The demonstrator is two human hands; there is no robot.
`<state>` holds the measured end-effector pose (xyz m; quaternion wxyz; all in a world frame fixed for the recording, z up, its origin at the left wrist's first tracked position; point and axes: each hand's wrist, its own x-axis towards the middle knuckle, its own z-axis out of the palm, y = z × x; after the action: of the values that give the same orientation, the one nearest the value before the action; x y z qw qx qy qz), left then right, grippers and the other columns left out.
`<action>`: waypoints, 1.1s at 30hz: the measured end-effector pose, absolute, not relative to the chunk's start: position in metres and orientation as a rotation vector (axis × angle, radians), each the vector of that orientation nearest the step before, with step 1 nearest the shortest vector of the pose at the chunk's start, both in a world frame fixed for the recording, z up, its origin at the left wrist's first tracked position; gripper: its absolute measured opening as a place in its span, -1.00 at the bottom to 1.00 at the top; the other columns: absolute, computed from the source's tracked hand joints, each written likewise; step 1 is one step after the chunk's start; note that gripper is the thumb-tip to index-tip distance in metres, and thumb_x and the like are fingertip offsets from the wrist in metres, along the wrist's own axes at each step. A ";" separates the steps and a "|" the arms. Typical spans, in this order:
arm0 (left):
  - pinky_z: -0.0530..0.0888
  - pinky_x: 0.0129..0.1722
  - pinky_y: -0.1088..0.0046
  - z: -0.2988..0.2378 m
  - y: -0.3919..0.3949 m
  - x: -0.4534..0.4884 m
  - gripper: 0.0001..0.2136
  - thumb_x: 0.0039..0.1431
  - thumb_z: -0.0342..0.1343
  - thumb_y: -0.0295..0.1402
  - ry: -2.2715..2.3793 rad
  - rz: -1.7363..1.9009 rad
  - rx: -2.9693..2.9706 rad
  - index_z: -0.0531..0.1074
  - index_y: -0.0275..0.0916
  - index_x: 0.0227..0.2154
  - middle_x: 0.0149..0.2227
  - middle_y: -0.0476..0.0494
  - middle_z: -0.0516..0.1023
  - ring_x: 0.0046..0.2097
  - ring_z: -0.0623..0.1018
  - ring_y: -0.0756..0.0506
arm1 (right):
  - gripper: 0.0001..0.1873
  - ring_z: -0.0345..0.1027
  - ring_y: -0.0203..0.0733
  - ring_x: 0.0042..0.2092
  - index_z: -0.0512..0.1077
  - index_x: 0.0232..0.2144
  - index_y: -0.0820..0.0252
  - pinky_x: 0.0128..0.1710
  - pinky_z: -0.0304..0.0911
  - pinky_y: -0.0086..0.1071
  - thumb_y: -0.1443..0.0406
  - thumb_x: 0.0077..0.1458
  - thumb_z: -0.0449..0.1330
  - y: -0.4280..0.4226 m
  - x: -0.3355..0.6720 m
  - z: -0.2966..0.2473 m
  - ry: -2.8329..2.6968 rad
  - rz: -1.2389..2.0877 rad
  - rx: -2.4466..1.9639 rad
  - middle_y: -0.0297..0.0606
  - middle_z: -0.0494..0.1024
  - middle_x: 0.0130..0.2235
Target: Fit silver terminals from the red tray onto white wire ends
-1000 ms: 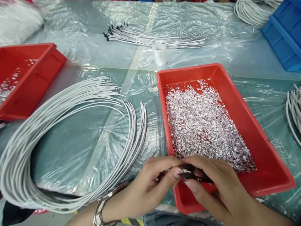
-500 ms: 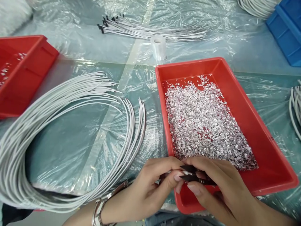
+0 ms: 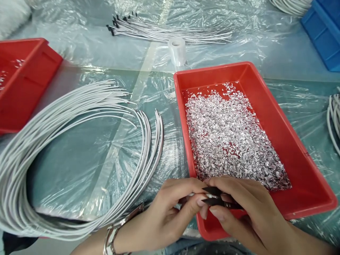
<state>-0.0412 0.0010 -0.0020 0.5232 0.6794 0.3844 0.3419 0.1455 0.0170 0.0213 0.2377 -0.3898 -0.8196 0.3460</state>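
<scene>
while a big loop of thin white cables [image 3: 13, 196] hogs the left of the frame, the left hand [image 3: 172, 209], bottom centre, has thumb and forefinger pinched on a slim white wire end [image 3: 211, 196]. right hand's [image 3: 247, 210] fingers are curled round some dark metal snips [image 3: 214, 202], jaws parted either side of the wire. red plastic tray [image 3: 297, 171] of silvery flakes [image 3: 233, 131] sits right of centre.

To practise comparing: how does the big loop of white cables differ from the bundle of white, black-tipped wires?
The cable loop curves round; the wire bundle lies nearly straight. The loop sits nearer the camera, the bundle farther back. The bundle is black-tipped at left; the loop's visible ends are not. Both gather many white strands.
</scene>
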 end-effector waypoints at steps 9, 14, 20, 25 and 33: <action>0.41 -0.38 0.63 -0.005 0.001 -0.039 -0.86 0.20 0.00 -0.58 0.880 0.913 1.628 0.33 -0.19 -0.30 -0.45 0.01 0.52 -0.42 0.50 0.07 | -0.77 0.48 -0.30 -0.36 0.21 -0.22 0.08 -0.44 0.31 -0.48 0.16 0.33 -0.18 0.018 0.146 0.021 -2.281 0.951 -1.058 -0.34 0.57 -0.31; 0.44 -0.35 0.58 -0.007 0.001 -0.041 -0.81 0.16 0.06 -0.58 0.938 0.957 1.645 0.36 -0.19 -0.21 -0.36 -0.04 0.57 -0.36 0.55 0.03 | -0.75 0.48 -0.28 -0.36 0.22 -0.21 0.08 -0.46 0.31 -0.47 0.17 0.33 -0.20 0.019 0.146 0.020 -2.270 0.922 -1.057 -0.32 0.57 -0.31; 0.45 -0.37 0.57 -0.010 -0.002 -0.042 -0.85 0.15 0.08 -0.55 0.987 0.957 1.672 0.40 -0.21 -0.24 -0.30 -0.10 0.59 -0.36 0.56 0.01 | -0.75 0.47 -0.28 -0.38 0.30 -0.22 0.11 -0.45 0.33 -0.45 0.18 0.31 -0.14 0.017 0.146 0.024 -2.245 1.011 -1.102 -0.34 0.57 -0.33; 0.45 -0.40 0.58 -0.005 0.000 -0.040 -0.87 0.16 0.07 -0.54 0.977 0.975 1.688 0.40 -0.21 -0.26 -0.36 -0.06 0.58 -0.40 0.55 0.02 | -0.77 0.48 -0.28 -0.35 0.31 -0.23 0.12 -0.46 0.33 -0.48 0.22 0.30 -0.12 0.015 0.148 0.023 -2.227 0.980 -1.068 -0.34 0.58 -0.31; 0.43 -0.45 0.59 -0.002 0.004 -0.040 -0.87 0.21 0.00 -0.54 0.884 0.921 1.701 0.38 -0.21 -0.27 -0.49 0.01 0.51 -0.49 0.51 0.05 | -0.78 0.48 -0.29 -0.35 0.32 -0.21 0.12 -0.49 0.34 -0.51 0.24 0.29 -0.11 0.017 0.150 0.020 -2.214 0.981 -1.040 -0.31 0.58 -0.31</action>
<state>-0.0400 0.0044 -0.0016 0.4860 0.6991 0.3631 0.3784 0.1502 0.0171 0.0199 0.2506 -0.3820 -0.8133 0.3603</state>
